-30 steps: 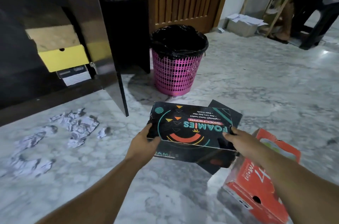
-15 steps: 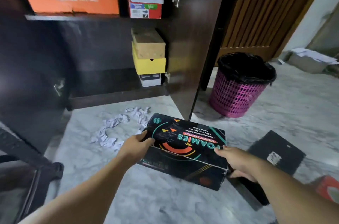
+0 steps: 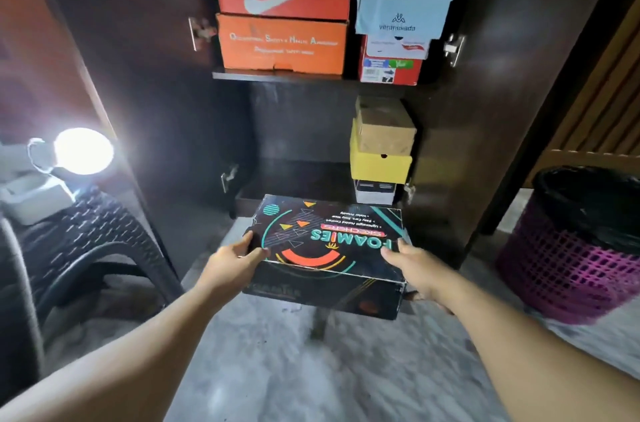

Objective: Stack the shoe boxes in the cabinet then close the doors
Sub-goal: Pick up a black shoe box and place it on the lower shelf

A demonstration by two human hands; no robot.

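You have the black box (image 3: 329,248) off the floor, one hand at each short end. Your left hand (image 3: 230,266) clamps the near-left corner, thumb over the lid edge; your right hand (image 3: 412,269) wraps the right end, fingers underneath, thumb on the lid. It is probably light, stiff cardboard with a loose lid, so keep your thumbs on top and squeeze the ends, not the sides. It's glossy black with teal lettering, an orange arc and small triangles, its print facing away from you. Just ahead of your hands the lower shelf (image 3: 294,176) of the cabinet (image 3: 460,151) sits bare; beyond your right hand stands a stack topped by a brown box (image 3: 384,127) over a yellow box (image 3: 377,163).
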